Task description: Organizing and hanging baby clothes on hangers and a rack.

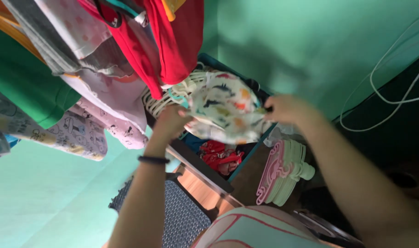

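A small white garment (225,108) printed with colourful animal shapes is stretched between both my hands. My left hand (170,121) grips its left edge; a dark band circles that wrist. At the garment's right edge my right hand (287,109) pinches the cloth. The garment hangs over a dark blue bin (246,158) that holds red clothing (221,156).
Hanging clothes fill the upper left: red garments (172,41), a green one (25,78), printed pale ones (76,131). White hangers (163,98) lie behind the bin. A stack of pink and white hangers (283,172) sits to the right. White cables (388,92) run along the green wall.
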